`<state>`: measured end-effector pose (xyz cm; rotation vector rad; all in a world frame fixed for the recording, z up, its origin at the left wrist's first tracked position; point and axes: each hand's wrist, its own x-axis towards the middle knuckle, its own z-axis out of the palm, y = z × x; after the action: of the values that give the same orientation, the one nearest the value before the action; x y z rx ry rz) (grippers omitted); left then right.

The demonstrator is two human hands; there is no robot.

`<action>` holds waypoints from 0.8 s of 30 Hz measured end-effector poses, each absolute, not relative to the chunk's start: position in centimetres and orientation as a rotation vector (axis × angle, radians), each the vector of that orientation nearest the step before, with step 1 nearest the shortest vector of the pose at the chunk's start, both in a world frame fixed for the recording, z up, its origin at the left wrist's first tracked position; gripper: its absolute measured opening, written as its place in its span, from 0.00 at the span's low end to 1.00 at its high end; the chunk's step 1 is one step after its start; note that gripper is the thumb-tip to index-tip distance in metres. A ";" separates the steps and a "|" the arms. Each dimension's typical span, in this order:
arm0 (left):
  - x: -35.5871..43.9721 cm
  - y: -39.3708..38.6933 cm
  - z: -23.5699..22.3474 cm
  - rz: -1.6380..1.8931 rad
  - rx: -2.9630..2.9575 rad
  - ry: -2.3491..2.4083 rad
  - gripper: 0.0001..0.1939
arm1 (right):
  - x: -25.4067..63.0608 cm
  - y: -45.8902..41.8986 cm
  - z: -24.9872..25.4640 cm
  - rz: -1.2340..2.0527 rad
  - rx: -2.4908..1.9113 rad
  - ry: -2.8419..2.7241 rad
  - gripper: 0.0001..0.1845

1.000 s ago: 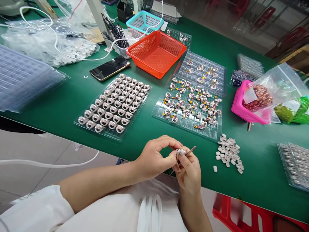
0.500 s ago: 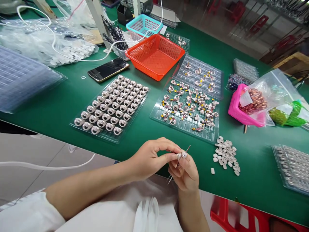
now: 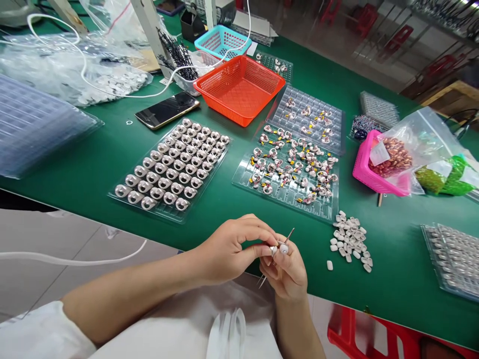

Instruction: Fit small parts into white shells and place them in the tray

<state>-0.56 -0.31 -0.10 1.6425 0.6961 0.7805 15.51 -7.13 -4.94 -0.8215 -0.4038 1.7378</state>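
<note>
Grip is firm: left hand (image 3: 226,250) clamps half-hidden pale piece (image 3: 274,251), right hand (image 3: 289,271) slim metal tool (image 3: 290,234); pink plastic basket (image 3: 361,168) holds coppery pieces (image 3: 393,158).

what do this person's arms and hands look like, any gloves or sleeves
The left hand and right hand are ungloved, with no watch or bracelet visible. A loose white sleeve leaves the left forearm bare; no right sleeve shows.
</note>
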 end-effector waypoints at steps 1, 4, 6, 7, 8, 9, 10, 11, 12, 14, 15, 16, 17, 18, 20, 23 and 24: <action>-0.6 -0.3 -0.1 0.780 1.644 0.692 0.08 | 15.5 -7.2 -4.9 1.719 -0.840 -0.411 0.16; -0.5 -0.4 -0.3 0.797 1.641 0.681 0.08 | 15.3 -7.4 -4.6 1.663 -0.876 -0.439 0.15; -0.5 -0.4 -0.6 0.814 1.633 0.668 0.08 | 15.2 -7.4 -4.4 1.635 -0.880 -0.462 0.15; -0.5 -0.5 -0.7 0.825 1.626 0.661 0.08 | 15.2 -7.4 -4.4 1.626 -0.882 -0.471 0.15; -0.5 -0.5 -0.9 0.837 1.617 0.652 0.08 | 15.1 -7.4 -4.4 1.617 -0.885 -0.481 0.16; -0.4 -0.5 -1.0 0.848 1.607 0.641 0.08 | 15.1 -7.4 -4.4 1.607 -0.890 -0.494 0.16; -0.4 -0.5 -1.1 0.859 1.596 0.632 0.09 | 15.1 -7.4 -4.4 1.594 -0.899 -0.509 0.16; -0.3 -0.5 -1.2 0.869 1.583 0.625 0.09 | 15.1 -7.4 -4.4 1.579 -0.911 -0.530 0.16; -0.3 -0.5 -1.2 0.874 1.572 0.618 0.09 | 15.2 -7.5 -4.5 1.562 -0.927 -0.557 0.16; -0.4 -0.4 -1.2 0.861 1.541 0.612 0.09 | 15.5 -7.6 -4.6 1.518 -0.974 -0.627 0.17; -0.4 -0.4 -1.0 0.845 1.522 0.614 0.08 | 15.7 -7.8 -4.6 1.482 -1.006 -0.678 0.17; -0.5 -0.3 -0.9 0.829 1.501 0.621 0.08 | 15.9 -7.9 -4.5 1.431 -1.053 -0.745 0.16; -0.7 -0.3 -0.7 0.813 1.485 0.636 0.08 | 16.1 -8.0 -4.4 1.359 -1.118 -0.833 0.14; -0.8 -0.3 -0.5 0.800 1.479 0.657 0.08 | 16.3 -8.0 -4.3 1.262 -1.197 -0.944 0.11; -1.1 -0.3 -0.2 0.780 1.517 0.697 0.09 | 16.6 -8.1 -3.8 1.012 -1.362 -1.205 0.04; -1.2 -0.5 -0.1 0.784 1.654 0.710 0.14 | 16.8 -8.1 -2.9 0.652 -1.497 -1.523 0.02; -1.2 -0.7 -0.2 0.795 1.694 0.708 0.14 | 16.7 -8.1 -2.6 0.567 -1.507 -1.587 0.02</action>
<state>-1.23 -0.66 -0.19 1.6942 0.7078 0.7949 16.74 -8.10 -2.65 -1.5075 -1.5866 0.5669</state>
